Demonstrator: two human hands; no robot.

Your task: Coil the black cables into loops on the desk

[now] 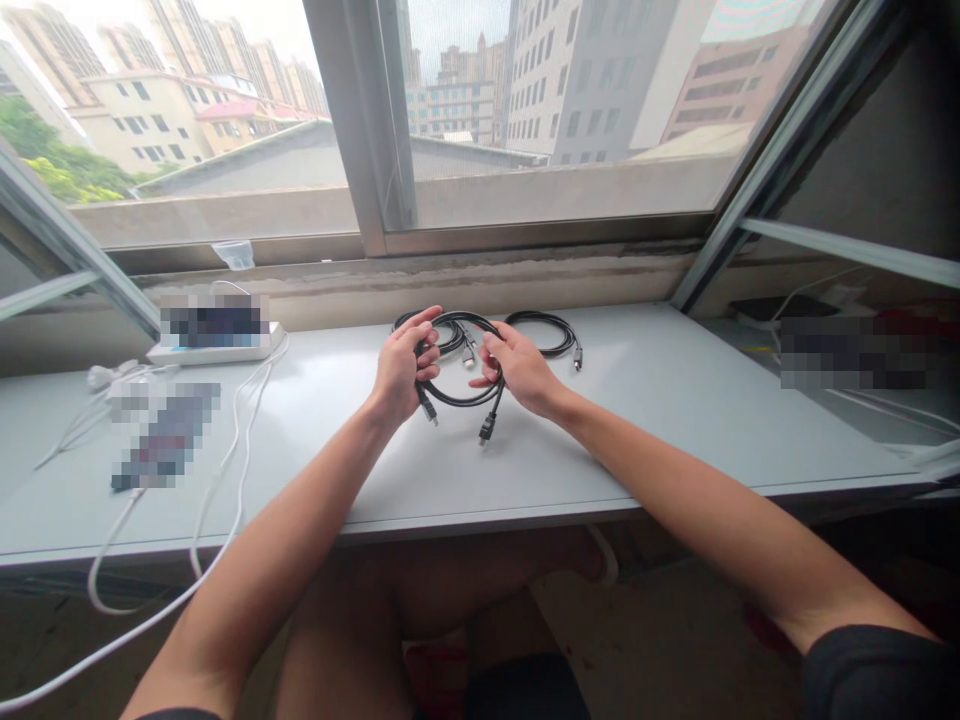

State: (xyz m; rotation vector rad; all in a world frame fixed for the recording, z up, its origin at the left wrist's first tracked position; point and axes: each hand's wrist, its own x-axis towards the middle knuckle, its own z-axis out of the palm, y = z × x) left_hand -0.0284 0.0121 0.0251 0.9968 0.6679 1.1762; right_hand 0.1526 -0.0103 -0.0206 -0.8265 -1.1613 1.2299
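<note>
A black cable point(463, 402) is looped into a ring between my two hands, above the tabletop. My left hand point(405, 362) is closed round the ring's left side, and one plug point(429, 412) sticks out below it. On the right side my right hand point(517, 365) grips the same ring, its thumb on top. The other plug point(487, 430) hangs down under that hand. Behind my hands lie two more coiled black cables: the left coil point(454, 338) is partly hidden by the held ring, and the right coil point(551, 318) has its plug point(577, 360) toward me.
The pale table point(600, 425) runs along a window. At the left stand a white power strip point(214, 350), a blurred-out device point(169, 437) and white cords point(244, 450) that droop over the front edge. A metal frame bar point(855, 250) and another blurred item point(855, 352) are at the right.
</note>
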